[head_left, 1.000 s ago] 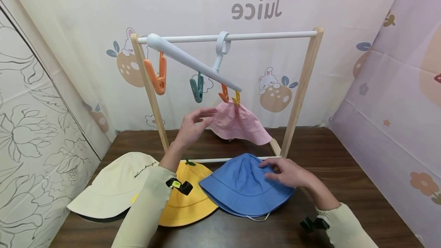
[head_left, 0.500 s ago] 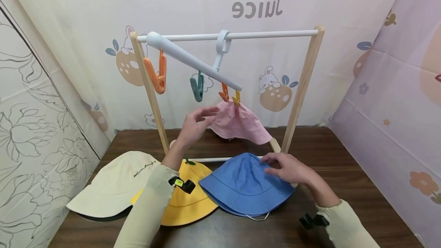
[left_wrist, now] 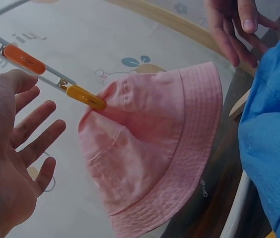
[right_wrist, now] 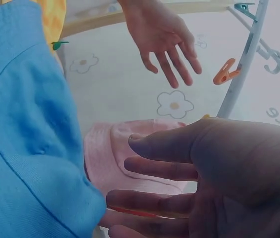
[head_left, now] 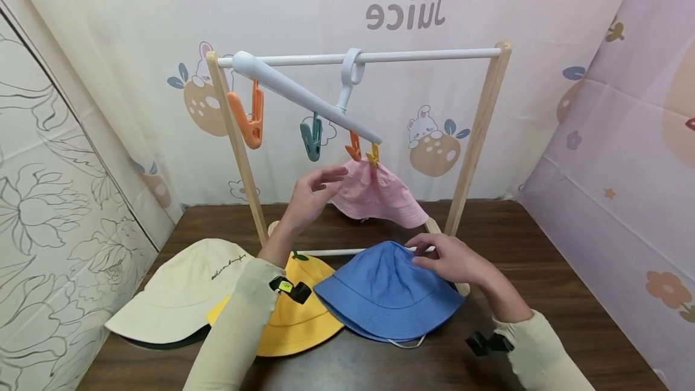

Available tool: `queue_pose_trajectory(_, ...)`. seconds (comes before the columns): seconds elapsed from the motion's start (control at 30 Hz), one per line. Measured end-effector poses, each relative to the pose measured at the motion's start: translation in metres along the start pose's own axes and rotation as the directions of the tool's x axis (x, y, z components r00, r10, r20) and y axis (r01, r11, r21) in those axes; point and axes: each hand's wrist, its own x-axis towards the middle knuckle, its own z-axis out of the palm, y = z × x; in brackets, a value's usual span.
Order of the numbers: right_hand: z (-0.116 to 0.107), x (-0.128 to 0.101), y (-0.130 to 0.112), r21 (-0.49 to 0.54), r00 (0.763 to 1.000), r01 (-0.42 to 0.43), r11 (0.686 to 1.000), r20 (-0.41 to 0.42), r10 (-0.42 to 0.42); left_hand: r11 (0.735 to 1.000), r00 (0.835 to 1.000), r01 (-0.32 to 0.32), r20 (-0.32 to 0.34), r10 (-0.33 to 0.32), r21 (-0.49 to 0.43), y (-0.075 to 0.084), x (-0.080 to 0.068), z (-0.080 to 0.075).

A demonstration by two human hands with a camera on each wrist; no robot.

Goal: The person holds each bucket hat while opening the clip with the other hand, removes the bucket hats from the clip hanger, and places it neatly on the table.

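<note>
A pink bucket hat hangs by its crown from a yellow clothespin at the near-right end of a pale hanger. Beside the hat, my left hand is held up with fingers spread; in the left wrist view a gap shows between the fingers and the pink cloth. A blue bucket hat lies on the table. Over its upper right side hovers my right hand, fingers loosely bent, nothing in its grasp. The right wrist view has those fingers beside the blue cloth.
An orange clothespin, a green one and a smaller orange one hang from the hanger. It hooks on a rack's white rod. Yellow and cream hats lie left on the brown table.
My right hand has shifted slightly left and up over the blue hat. My left hand has drifted a little right and up beside the pink hat. The hats stay in place.
</note>
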Motion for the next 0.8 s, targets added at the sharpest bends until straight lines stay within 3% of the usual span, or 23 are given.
queue_pose_trajectory(0.43, -0.004, 0.009, -0.007, 0.006, 1.000, 0.010, 1.000, -0.007, -0.009, 1.000, 1.000, 0.005, -0.013, -0.005, -0.002, 0.003, 0.002, -0.002)
queue_pose_trajectory(0.8, -0.004, 0.018, -0.019, 0.001, 0.991, 0.041, 0.999, -0.127, -0.040, 1.000, 0.999, 0.016, -0.033, -0.016, 0.000, 0.003, 0.008, 0.000)
